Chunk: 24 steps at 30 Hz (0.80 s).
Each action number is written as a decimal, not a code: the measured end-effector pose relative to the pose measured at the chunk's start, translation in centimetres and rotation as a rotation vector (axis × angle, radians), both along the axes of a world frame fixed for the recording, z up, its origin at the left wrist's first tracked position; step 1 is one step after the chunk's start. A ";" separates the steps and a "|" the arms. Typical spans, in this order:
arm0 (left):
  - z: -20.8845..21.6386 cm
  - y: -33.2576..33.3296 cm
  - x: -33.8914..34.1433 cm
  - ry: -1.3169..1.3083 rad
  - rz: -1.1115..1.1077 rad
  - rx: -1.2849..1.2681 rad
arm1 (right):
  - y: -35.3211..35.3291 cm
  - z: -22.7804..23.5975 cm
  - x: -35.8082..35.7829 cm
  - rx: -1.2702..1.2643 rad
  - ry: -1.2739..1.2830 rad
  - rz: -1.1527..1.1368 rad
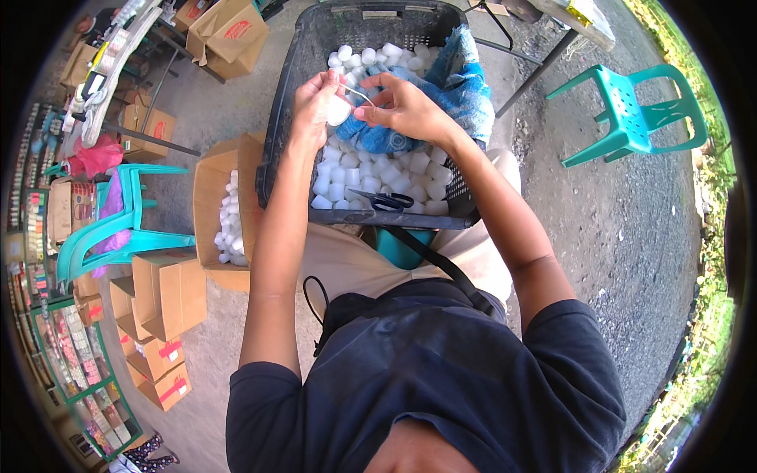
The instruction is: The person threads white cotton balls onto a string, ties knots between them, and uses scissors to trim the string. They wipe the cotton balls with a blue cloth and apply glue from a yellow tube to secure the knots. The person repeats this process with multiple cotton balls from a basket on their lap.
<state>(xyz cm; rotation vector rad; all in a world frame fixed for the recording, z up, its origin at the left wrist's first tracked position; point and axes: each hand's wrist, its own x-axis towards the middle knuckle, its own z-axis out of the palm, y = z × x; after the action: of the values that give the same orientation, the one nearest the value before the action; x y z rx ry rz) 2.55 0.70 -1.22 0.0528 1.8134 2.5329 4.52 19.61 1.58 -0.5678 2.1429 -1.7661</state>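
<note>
Over a black plastic crate, my left hand is closed on a short white cylinder. From the fingers of that hand a thin white strip bows across to my right hand, whose thumb and fingers pinch its other end. What the strip is made of cannot be made out. Many similar white cylinders fill the crate below. A blue patterned cloth lies over part of them and hangs on the crate's right side. Dark-handled scissors rest on the pieces at the near end.
An open cardboard box with more white pieces stands left of the crate. A green plastic chair and several cartons are farther left. Another green chair stands at the right. Table legs rise beyond the crate.
</note>
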 end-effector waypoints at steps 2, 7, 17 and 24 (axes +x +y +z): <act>-0.3 0.3 -0.5 0.066 0.079 -0.067 | -1.3 0.6 0.2 -0.090 -0.072 -0.073; 0.3 0.5 0.0 0.024 0.127 -0.234 | -2.2 -0.2 -0.3 0.064 0.352 -0.368; -0.6 -2.0 -0.7 -0.296 -0.023 0.465 | -1.5 0.6 2.2 0.186 0.526 -0.342; 0.5 0.3 0.3 -0.203 0.247 0.308 | -2.2 0.4 2.3 0.322 0.625 -0.372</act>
<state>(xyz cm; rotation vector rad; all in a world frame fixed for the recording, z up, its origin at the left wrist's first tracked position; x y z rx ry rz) 2.82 1.03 -0.71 -0.4322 1.4234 2.8370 6.79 17.41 2.00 -0.7427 3.0592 -1.4745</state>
